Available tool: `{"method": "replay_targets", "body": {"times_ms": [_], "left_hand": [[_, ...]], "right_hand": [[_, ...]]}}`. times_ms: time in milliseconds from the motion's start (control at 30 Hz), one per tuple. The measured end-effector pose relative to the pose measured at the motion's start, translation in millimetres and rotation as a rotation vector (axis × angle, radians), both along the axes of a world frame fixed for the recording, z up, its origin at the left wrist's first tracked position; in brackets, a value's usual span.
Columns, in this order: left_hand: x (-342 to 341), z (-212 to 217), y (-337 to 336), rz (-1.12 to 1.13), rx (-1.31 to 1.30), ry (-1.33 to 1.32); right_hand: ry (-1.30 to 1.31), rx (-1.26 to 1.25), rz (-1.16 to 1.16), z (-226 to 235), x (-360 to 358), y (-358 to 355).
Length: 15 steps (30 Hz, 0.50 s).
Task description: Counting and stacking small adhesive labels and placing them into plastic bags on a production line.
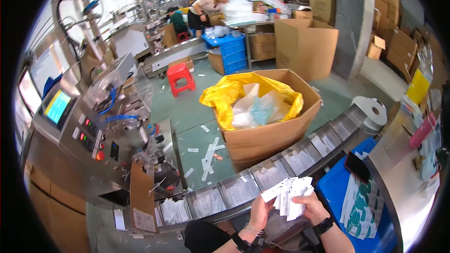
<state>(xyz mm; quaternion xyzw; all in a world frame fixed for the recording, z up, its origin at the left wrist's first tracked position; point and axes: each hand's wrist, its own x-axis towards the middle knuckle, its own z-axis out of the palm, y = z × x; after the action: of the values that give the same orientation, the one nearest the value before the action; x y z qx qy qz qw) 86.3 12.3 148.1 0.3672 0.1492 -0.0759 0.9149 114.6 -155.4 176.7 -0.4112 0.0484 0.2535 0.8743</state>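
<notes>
A loose, fanned bundle of slim white paper packets (291,196) is in front of me, above the near side of the conveyor. My right hand (313,207) is closed on it, with the thumb lying across the packets. My left hand (260,212) grips the bundle's left side, its fingers partly hidden behind the packets. Just beyond both hands runs a metal conveyor (248,171) divided into trays. Similar white packets (206,202) lie heaped in several of those trays.
A cardboard box (267,143) lined with a yellow bag stands beyond the conveyor. To the left is a machine with a lit screen (58,107). A blue tray (328,182) at right holds green-and-white printed sheets (361,206) and a dark phone (357,167). Two people work far back.
</notes>
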Motion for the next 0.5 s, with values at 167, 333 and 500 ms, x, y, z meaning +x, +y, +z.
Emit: {"method": "replay_targets", "body": {"times_ms": [167,333,500], "left_hand": [[5.2,14.6,-24.2,-0.016,-0.14,-0.168],[8.0,37.1,-54.9,-0.092,0.261,-0.145],[9.5,11.3,-104.7,-0.314,0.778,-0.274]], "right_hand": [[-0.051,0.003,-0.155,-8.1,-6.3,-32.5],[-0.013,0.024,-0.24,-4.1,-15.3,-52.1],[-0.037,-0.161,-0.352,0.9,-33.1,-88.1]]}}
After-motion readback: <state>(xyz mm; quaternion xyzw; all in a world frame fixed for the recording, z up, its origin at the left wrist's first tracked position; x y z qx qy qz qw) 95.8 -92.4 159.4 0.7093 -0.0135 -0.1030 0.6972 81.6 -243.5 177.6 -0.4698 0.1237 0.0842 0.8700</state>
